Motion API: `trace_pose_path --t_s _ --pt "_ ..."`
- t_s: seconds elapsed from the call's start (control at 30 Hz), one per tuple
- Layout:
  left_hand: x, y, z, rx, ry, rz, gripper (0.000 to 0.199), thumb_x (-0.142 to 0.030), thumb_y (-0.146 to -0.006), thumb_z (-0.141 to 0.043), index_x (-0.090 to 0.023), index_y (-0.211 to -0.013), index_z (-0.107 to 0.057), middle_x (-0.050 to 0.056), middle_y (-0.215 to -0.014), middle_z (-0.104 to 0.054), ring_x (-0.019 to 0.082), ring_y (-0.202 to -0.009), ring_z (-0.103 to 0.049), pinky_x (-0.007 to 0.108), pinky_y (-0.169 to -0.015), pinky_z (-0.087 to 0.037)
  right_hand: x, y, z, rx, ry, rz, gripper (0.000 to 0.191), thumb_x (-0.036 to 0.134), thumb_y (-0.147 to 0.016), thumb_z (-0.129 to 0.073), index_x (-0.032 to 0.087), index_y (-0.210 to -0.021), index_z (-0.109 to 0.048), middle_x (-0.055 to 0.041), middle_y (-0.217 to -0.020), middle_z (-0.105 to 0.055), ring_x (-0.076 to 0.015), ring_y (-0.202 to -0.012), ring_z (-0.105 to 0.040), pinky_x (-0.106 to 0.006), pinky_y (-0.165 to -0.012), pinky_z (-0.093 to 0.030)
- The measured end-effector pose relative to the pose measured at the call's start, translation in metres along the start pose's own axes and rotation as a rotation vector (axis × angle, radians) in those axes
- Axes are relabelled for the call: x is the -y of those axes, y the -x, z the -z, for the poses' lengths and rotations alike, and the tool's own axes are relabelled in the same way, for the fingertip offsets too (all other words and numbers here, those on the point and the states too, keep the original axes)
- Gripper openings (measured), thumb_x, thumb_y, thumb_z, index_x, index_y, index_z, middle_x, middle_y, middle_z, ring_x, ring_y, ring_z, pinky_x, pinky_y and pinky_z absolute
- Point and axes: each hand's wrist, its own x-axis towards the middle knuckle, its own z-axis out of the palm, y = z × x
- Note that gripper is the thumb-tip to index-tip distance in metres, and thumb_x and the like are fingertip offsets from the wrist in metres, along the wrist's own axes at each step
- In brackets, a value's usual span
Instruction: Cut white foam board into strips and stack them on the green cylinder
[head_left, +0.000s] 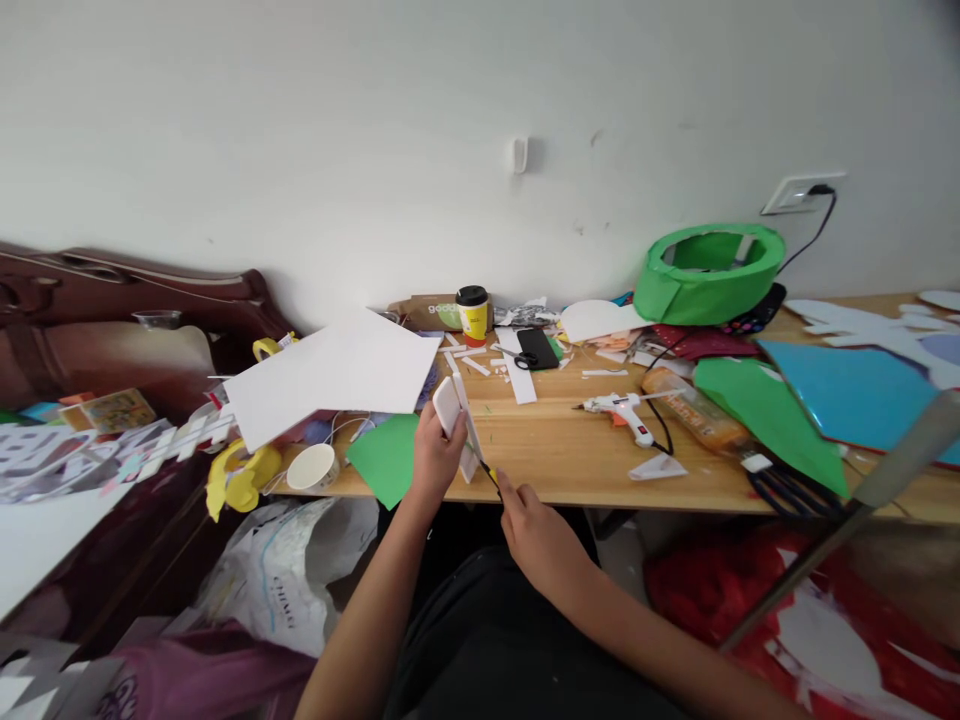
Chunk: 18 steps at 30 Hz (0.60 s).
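My left hand is closed around a white block with rounded corners, above the desk's front edge. Just right of it, a narrow white foam-board strip stands tilted; whether my left fingers also grip it I cannot tell. In my closed right hand is a utility knife with some yellow on it. Its tip reaches the lower end of the white strip, close to my left hand. Green sheet lies under and left of my left wrist.
On the wooden desk lie a glue gun, scissors, a phone and white scraps. A lidded cup and a green ring-shaped piece stand behind. A paper bowl sits left. A grey pole slants at right.
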Motion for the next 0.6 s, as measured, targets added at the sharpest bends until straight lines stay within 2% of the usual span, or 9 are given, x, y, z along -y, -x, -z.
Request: trace_pose_path --t_s 0.13,0.2,0.27,0.4,0.5,0.6 --pt "0.010 0.003 -0.004 0.000 0.030 0.048 0.016 -0.027 -0.092 -0.057 -0.017 -0.098 -0.068 0.010 -0.104 -0.065 0.022 -0.096 -0.064 0.033 -0.085 -0.050 -0.002 0.005 -0.017 0.142 0.003 -0.056 0.054 0.015 -0.098 -0.036 0.010 -0.152 -0.034 -0.0187 -0.114 -0.064 -0.0234 -0.079 -0.071 -0.030 -0.064 -0.052" --pt "0.017 0.009 -0.008 0.006 0.058 0.106 0.017 -0.028 -0.090 -0.058 -0.017 -0.099 -0.069 0.010 -0.104 -0.066 0.022 -0.096 -0.064 0.034 -0.086 -0.049 -0.003 0.007 -0.022 0.152 -0.012 -0.070 0.055 0.016 -0.098 -0.036 0.012 -0.153 -0.032 -0.0197 -0.118 -0.063 -0.0231 -0.081 -0.071 -0.029 -0.066 -0.052" --pt "0.025 0.020 -0.013 0.027 0.131 0.220 0.019 -0.030 -0.088 -0.062 -0.017 -0.100 -0.069 0.010 -0.104 -0.067 0.024 -0.098 -0.064 0.036 -0.089 -0.048 -0.006 0.009 -0.023 0.142 -0.029 -0.069 0.055 0.017 -0.099 -0.037 0.012 -0.153 -0.033 -0.0199 -0.120 -0.063 -0.0227 -0.082 -0.071 -0.029 -0.066 -0.052" --pt "0.039 0.048 -0.025 0.090 0.286 0.453 0.020 -0.031 -0.082 -0.067 -0.016 -0.095 -0.072 0.010 -0.096 -0.072 0.027 -0.094 -0.066 0.038 -0.088 -0.048 -0.012 0.009 -0.019 0.112 -0.024 -0.077 0.052 0.017 -0.098 -0.037 0.013 -0.151 -0.037 -0.0180 -0.116 -0.065 -0.0223 -0.079 -0.072 -0.028 -0.063 -0.051" --pt "0.047 0.062 -0.028 0.090 0.339 0.514 0.020 -0.035 -0.082 -0.065 -0.016 -0.080 -0.072 0.009 -0.087 -0.074 0.026 -0.089 -0.067 0.037 -0.086 -0.048 -0.016 0.011 -0.012 0.106 -0.001 -0.089 0.051 0.018 -0.098 -0.038 0.015 -0.148 -0.042 -0.0160 -0.108 -0.068 -0.0231 -0.076 -0.072 -0.028 -0.060 -0.051" --pt "0.053 0.065 -0.026 0.023 0.421 0.570 0.028 -0.043 -0.082 -0.065 -0.016 -0.083 -0.071 0.008 -0.082 -0.072 0.024 -0.085 -0.067 0.034 -0.083 -0.049 -0.021 0.024 -0.004 0.096 0.033 -0.101 0.050 0.018 -0.096 -0.042 0.017 -0.146 -0.046 -0.0129 -0.100 -0.069 -0.0233 -0.070 -0.072 -0.028 -0.055 -0.049"
